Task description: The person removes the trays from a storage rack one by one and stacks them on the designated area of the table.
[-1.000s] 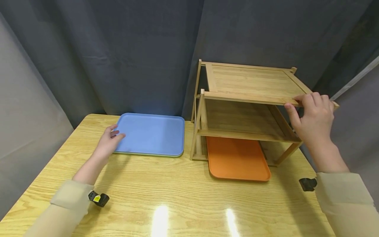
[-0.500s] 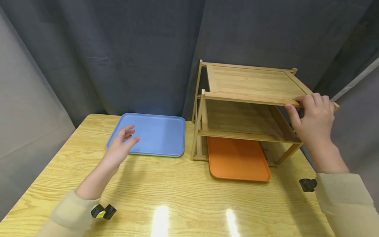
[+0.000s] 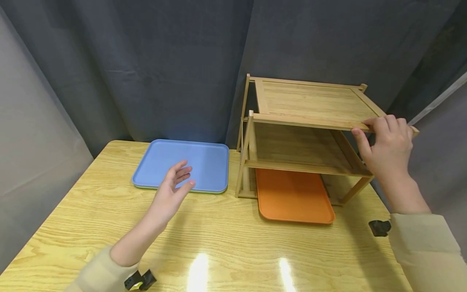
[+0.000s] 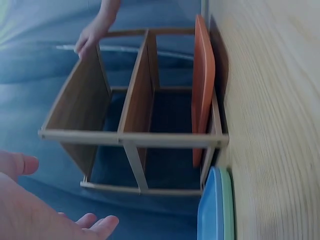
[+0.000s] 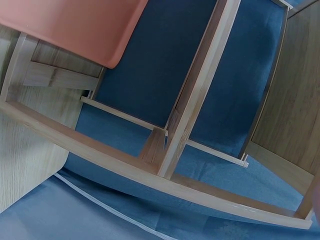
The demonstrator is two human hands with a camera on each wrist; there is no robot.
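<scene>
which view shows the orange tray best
The head view: the orange tray lies flat under the rack, mostly visible. The left wrist view shows it edge-on; the right wrist view catches one corner.

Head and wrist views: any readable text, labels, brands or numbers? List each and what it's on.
None readable. The blue tray, orange tray, wooden rack and table carry no print.
The yellow patch on the left wrist camera may be a label, but it is too small to read.
</scene>
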